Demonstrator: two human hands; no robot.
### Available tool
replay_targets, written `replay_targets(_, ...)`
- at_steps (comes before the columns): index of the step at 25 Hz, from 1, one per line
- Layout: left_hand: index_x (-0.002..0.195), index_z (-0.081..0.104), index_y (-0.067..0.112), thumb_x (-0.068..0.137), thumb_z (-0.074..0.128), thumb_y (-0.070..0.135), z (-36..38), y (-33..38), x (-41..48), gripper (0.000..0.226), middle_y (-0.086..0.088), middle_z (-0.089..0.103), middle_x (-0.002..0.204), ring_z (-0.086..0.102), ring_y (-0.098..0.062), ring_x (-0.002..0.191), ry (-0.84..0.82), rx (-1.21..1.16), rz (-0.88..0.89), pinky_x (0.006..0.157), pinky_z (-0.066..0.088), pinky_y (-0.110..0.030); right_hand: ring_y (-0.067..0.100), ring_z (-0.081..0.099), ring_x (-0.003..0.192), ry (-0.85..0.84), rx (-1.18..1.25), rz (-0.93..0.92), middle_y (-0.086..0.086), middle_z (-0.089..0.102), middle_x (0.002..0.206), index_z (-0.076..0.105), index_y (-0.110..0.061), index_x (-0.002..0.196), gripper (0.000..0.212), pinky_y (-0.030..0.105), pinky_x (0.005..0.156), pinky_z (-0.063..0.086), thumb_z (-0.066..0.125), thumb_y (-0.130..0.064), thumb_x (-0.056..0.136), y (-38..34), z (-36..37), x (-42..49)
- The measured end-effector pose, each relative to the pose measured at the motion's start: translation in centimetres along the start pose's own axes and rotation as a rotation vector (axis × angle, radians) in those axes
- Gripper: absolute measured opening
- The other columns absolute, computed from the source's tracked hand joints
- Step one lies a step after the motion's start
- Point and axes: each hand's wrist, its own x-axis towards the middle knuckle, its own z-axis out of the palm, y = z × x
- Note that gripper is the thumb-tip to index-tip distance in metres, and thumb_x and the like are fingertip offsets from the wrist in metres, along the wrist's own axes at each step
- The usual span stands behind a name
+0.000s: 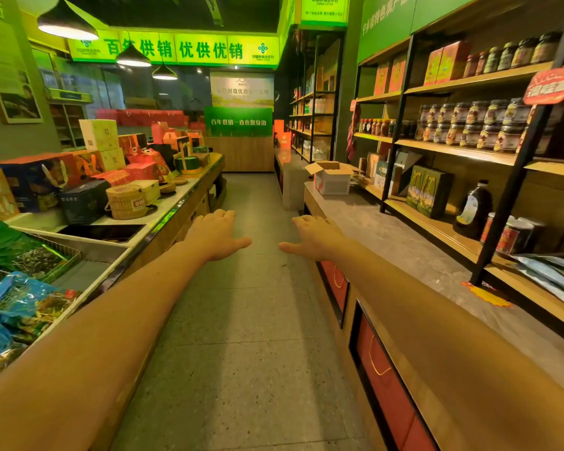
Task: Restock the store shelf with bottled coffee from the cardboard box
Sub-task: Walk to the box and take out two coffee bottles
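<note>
- Now, your left hand (217, 234) and right hand (313, 236) stretch palm-down over the aisle floor (241, 336), fingers straight, holding nothing; the floor runs between the counter edges.
- The cardboard box (332, 179) sits flaps-open at the far end of the right counter (404, 236), its contents hidden.
- Jars (479, 125) line the shelf (453, 150) above.

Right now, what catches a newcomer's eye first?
The left hand and right hand reach out open over the aisle, holding nothing. A glowing green sign runs overhead at the back. An open cardboard box sits on the grey counter at right, beside shelves of dark jars.
</note>
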Motion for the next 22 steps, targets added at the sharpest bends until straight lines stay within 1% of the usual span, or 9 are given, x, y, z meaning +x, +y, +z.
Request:
replay_targets(6,0.146,0.025,0.008,0.090,0.048,0.053,1.4,-0.5,3.6,0.076,-0.013,0.033,0.150,0.037,-0.028,0.134,-0.013,0.002,0.016,0.110,0.033,-0.041,0.030,0.027,0.140,-0.010,0.004,-0.010,0.010,0.027,0.154,0.022,-0.012,0.147,0.077,0.048,0.115,0.022,0.042,-0.059,0.090,0.7,0.9,3.9)
replay_targets(10,0.146,0.025,0.008,0.090,0.049,0.052,3.6,-2.4,7.5,0.076,-0.014,0.033,0.150,0.037,-0.029,0.134,-0.028,-0.024,0.017,0.109,0.035,-0.040,0.031,0.029,0.139,-0.021,-0.017,-0.028,0.011,0.027,0.153,0.021,-0.011,0.147,0.077,0.046,0.113,0.027,0.042,-0.058,0.090,0.5,2.4,8.6)
replay_targets(18,0.147,0.025,0.010,0.089,0.049,0.054,5.3,-10.0,22.0,0.077,-0.013,0.031,0.151,0.036,-0.028,0.135,-0.029,-0.015,0.025,0.109,0.035,-0.042,0.030,0.031,0.137,0.011,0.041,0.037,0.013,0.030,0.151,0.024,-0.009,0.146,0.075,0.044,0.110,0.033,0.045,-0.055,0.090,-1.1,3.6,23.8)
replay_targets(22,0.146,0.026,0.009,0.088,0.050,0.054,6.8,-12.1,28.9,0.077,-0.013,0.033,0.150,0.038,-0.029,0.134,-0.050,-0.043,0.046,0.109,0.035,-0.043,0.031,0.032,0.137,0.012,0.040,0.077,0.013,0.031,0.151,0.025,-0.009,0.145,0.075,0.045,0.109,0.034,0.044,-0.055,0.090,-0.8,4.8,30.9)
